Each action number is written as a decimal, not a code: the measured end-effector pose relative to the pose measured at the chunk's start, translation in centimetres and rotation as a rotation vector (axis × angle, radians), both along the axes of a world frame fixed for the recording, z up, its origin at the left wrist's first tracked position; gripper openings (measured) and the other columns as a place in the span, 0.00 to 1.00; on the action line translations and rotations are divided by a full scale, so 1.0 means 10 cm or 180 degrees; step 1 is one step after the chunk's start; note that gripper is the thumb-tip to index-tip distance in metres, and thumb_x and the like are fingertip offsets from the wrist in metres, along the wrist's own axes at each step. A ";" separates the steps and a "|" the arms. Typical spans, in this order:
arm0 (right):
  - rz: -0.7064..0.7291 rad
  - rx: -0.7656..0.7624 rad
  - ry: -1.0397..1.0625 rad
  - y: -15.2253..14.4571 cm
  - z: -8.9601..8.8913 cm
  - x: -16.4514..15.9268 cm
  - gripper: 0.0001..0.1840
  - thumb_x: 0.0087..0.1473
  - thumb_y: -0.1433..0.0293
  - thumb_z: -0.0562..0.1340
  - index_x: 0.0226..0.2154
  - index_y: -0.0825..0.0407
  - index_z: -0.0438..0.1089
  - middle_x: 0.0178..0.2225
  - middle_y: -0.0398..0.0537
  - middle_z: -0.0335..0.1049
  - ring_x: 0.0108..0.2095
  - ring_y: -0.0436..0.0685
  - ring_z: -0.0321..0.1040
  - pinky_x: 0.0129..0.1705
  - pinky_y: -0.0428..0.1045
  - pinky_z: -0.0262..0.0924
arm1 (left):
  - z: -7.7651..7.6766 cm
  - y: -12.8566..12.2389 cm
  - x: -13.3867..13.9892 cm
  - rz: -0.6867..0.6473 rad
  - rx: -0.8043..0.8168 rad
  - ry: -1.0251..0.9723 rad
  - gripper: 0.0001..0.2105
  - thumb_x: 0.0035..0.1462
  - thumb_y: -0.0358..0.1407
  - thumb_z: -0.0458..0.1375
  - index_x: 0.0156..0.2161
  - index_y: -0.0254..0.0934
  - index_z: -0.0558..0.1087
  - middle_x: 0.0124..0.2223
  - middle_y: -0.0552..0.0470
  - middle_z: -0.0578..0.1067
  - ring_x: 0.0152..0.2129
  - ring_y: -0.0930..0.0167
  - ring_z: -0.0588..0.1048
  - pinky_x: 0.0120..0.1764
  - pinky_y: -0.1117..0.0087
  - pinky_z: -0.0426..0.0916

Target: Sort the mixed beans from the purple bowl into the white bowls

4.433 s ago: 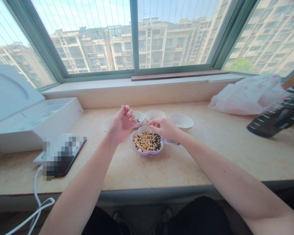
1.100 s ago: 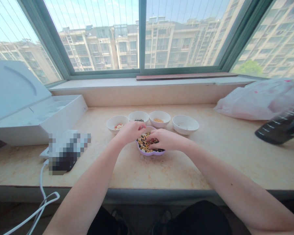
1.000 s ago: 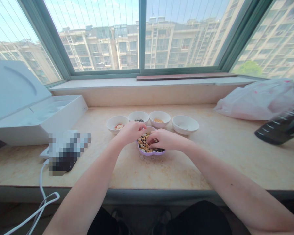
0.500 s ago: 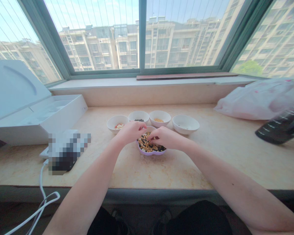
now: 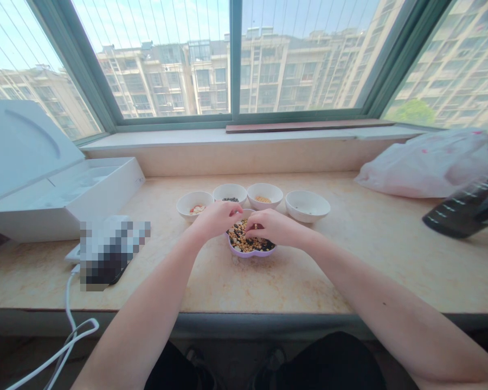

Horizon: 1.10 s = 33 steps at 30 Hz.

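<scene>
Right now, as I stand and watch, a person has both bare hands at the purple bowl [image 5: 251,254]. It sits on the table [image 5: 244,287] and it has lots of beans [image 5: 248,244] in it, yellow, black and a few white.

The right hand [image 5: 277,227] is over the right side of the purple bowl, palm down. Its thumb and fingers bend in close to each other, right above the beans. I can't tell if they touch, or if a bean is pinched there.

The left hand [image 5: 214,219] is at the back left edge of the purple bowl, with its fingers curled. Some fingertips are hidden, so I can't say if they are closed or hold something. The beans lie in front of it and a bit to its right.

Behind the purple bowl are four white bowls in a row. The first bowl [image 5: 181,209], back and left, has white and red bits. The second bowl [image 5: 230,189] has dark ones, and the third bowl [image 5: 265,189] has yellow ones. The last bowl [image 5: 308,218], back and right of the purple bowl, has just a few tiny bits.
</scene>
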State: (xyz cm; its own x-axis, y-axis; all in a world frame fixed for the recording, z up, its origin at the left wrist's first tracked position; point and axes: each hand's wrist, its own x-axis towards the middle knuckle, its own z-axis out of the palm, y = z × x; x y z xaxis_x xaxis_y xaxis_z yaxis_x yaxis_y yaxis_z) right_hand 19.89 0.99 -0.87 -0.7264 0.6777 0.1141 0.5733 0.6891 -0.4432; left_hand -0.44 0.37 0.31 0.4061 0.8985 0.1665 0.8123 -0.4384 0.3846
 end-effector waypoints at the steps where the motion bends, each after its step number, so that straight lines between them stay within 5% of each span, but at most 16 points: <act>1: -0.0017 0.0003 0.0010 0.00 0.00 0.00 0.09 0.59 0.66 0.64 0.32 0.52 0.78 0.34 0.49 0.78 0.34 0.56 0.71 0.36 0.50 0.59 | 0.00 0.00 0.00 0.0005 -0.0002 0.0014 0.13 0.62 0.37 0.54 0.44 0.40 0.79 0.32 0.52 0.80 0.28 0.69 0.76 0.31 0.71 0.62; 8: -0.0086 0.0095 0.0326 -0.02 0.00 -0.01 0.17 0.65 0.63 0.57 0.28 0.52 0.72 0.31 0.47 0.74 0.31 0.54 0.66 0.33 0.49 0.54 | 0.04 -0.04 0.01 0.0060 -0.0001 0.0033 0.12 0.63 0.37 0.54 0.44 0.40 0.80 0.32 0.52 0.80 0.29 0.69 0.76 0.33 0.70 0.63; 15: -0.0637 0.0092 0.0514 0.02 0.09 0.07 0.20 0.66 0.62 0.53 0.24 0.51 0.63 0.25 0.43 0.66 0.27 0.52 0.60 0.31 0.49 0.49 | 0.06 -0.04 0.00 0.0088 0.0018 -0.0073 0.11 0.63 0.36 0.54 0.42 0.40 0.80 0.30 0.51 0.79 0.28 0.69 0.76 0.33 0.70 0.64; 21: -0.0722 -0.0264 0.1137 0.12 0.06 0.12 0.26 0.67 0.55 0.49 0.22 0.50 0.61 0.21 0.42 0.62 0.24 0.51 0.57 0.31 0.49 0.51 | 0.04 -0.01 -0.01 0.0080 0.0023 -0.0089 0.11 0.62 0.34 0.54 0.41 0.40 0.80 0.29 0.51 0.78 0.27 0.70 0.76 0.33 0.69 0.64; 27: -0.0655 -0.0888 0.1991 0.14 0.03 0.11 0.27 0.61 0.46 0.55 0.25 0.50 0.64 0.22 0.41 0.62 0.21 0.49 0.56 0.25 0.47 0.51 | 0.03 -0.01 -0.01 0.0077 0.0001 -0.0063 0.11 0.62 0.36 0.54 0.42 0.40 0.80 0.29 0.51 0.78 0.28 0.69 0.76 0.33 0.69 0.64; 33: -0.0839 -0.0352 0.2053 0.05 0.09 0.08 0.20 0.56 0.51 0.64 0.30 0.51 0.70 0.27 0.44 0.70 0.25 0.51 0.63 0.30 0.49 0.59 | 0.03 -0.02 0.00 0.0025 0.0044 -0.0022 0.13 0.64 0.39 0.53 0.42 0.40 0.80 0.28 0.51 0.78 0.28 0.69 0.75 0.32 0.69 0.63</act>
